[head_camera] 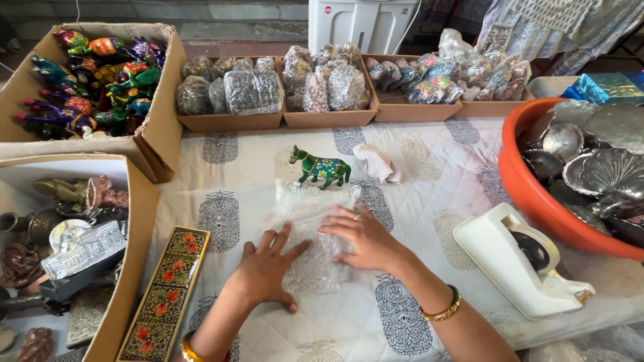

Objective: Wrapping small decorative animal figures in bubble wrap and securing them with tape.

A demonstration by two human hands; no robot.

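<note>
A sheet of clear bubble wrap (303, 221) lies flat on the white quilted tablecloth (429, 201). My left hand (267, 268) rests palm down on its near left part, fingers spread. My right hand (362, 236) presses flat on its right side. Just beyond the wrap stands a small green painted horse figurine (320, 167), upright. A crumpled white cloth (377, 163) lies to the right of the horse.
A white tape dispenser (520, 261) sits at right, an orange tub (530, 194) of metal dishes behind it. A long painted box (166, 291) lies at left beside cardboard boxes of figurines (144, 228). Trays of wrapped items (329, 117) line the far edge.
</note>
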